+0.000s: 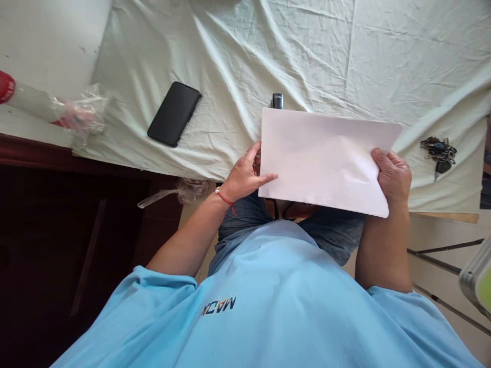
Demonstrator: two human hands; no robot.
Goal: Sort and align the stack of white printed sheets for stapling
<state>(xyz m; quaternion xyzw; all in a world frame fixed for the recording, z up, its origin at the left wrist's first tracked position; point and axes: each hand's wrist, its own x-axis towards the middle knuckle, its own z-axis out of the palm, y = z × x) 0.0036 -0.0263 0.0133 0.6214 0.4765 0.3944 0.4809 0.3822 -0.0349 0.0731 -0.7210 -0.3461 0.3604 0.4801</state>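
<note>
A stack of white paper sheets is held up over the near edge of the cloth-covered table. My right hand grips its right side, thumb on top and fingers beneath. At the left edge, my left hand has its thumb laid on the top face and its other fingers behind the sheets, partly hidden. The paper is slightly bent near the right thumb. Just beyond the far edge of the sheets, the end of a small black object sticks out; the rest of it is covered, and it may be a stapler.
A black smartphone lies on the pale green tablecloth to the left. Several keys on a ring lie at the right. A clear bottle with a red cap and crumpled plastic wrap are at the far left.
</note>
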